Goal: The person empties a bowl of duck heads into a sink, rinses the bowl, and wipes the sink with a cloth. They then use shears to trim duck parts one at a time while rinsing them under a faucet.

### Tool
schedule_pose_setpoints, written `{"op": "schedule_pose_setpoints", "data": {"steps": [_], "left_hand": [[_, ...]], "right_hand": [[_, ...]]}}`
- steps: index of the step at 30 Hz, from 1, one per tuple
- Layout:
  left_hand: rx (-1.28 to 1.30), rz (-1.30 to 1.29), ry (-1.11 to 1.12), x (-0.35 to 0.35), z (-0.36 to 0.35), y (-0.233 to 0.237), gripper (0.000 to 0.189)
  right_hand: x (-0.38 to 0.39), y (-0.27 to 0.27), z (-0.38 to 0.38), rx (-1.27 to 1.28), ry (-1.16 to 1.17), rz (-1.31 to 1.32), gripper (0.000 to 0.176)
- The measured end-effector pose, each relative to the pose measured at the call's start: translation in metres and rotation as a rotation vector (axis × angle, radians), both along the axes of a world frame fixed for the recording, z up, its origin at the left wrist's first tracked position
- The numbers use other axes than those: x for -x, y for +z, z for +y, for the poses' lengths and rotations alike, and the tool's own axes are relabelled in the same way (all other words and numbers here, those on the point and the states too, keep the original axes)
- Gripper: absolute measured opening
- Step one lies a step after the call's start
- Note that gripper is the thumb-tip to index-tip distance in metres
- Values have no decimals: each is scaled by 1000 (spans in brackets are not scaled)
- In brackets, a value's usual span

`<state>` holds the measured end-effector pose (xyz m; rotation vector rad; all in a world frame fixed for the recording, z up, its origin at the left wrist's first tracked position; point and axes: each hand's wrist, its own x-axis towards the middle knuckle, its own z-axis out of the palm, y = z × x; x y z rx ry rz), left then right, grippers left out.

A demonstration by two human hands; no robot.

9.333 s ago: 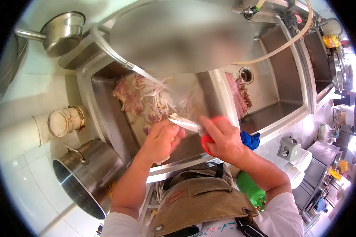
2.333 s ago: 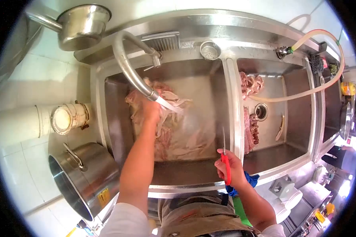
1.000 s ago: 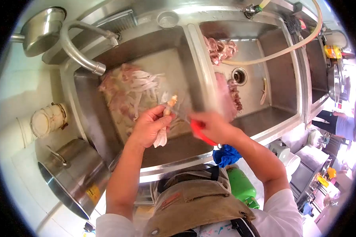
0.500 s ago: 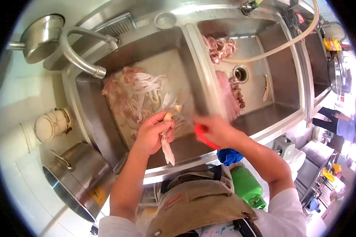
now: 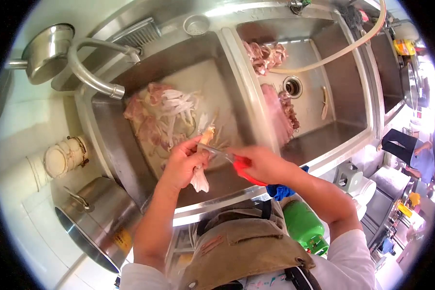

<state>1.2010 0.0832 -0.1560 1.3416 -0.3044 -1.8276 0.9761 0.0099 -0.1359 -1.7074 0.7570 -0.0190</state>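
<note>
My left hand (image 5: 186,162) is closed around a pale poultry foot (image 5: 200,181), whose whitish end flares out below my fingers; a yellowish end (image 5: 208,135) sticks up above them. In my right hand (image 5: 263,165) are red-handled scissors (image 5: 241,166), their metal blades at the foot beside my left thumb. Whether the blades are parted is hard to see. Below both hands, the left sink basin (image 5: 222,77) holds shallow cloudy water, with pink raw meat (image 5: 145,113) and several white poultry feet (image 5: 176,102) in a heap.
The right basin (image 5: 343,72) holds more raw meat (image 5: 266,58), a drain (image 5: 292,87) and a hose (image 5: 333,60). A curved faucet (image 5: 77,72) reaches over the left basin. A large steel pot (image 5: 99,222), a green gas cylinder (image 5: 302,224) and a blue cloth (image 5: 279,191) are nearby. Another person (image 5: 420,154) stands far right.
My right hand has moved slightly left and down, bringing the scissor blades to the poultry foot. The foot's flared end has risen slightly in my left hand.
</note>
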Motion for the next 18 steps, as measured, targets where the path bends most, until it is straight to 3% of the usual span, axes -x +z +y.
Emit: {"op": "schedule_pose_setpoints", "data": {"steps": [2, 3, 6, 9, 12, 14, 17, 18], "left_hand": [[25, 8, -33, -7, -2, -7, 21], [11, -13, -11, -6, -2, -6, 20], [-35, -71, 46, -2, 0, -1, 20], [-66, -98, 40, -3, 2, -5, 19], [-75, -122, 50, -7, -3, -12, 18], [-117, -138, 60, -10, -3, -20, 18], [-167, -310, 103, -12, -12, -67, 17], [-33, -503, 39, -14, -12, -109, 18]], "right_hand": [[-4, 0, 1, 69, 19, -42, 52], [-5, -1, 2, -3, 2, -32, 50], [-11, -5, 1, -134, -114, 14, 22], [-13, -23, -4, -28, -89, 42, 24], [-22, -22, -2, 46, 33, -24, 38], [-26, -40, -8, -55, -84, 101, 36], [-32, -78, -15, -40, -316, 166, 31], [-36, -89, -17, -9, -399, 168, 29]]}}
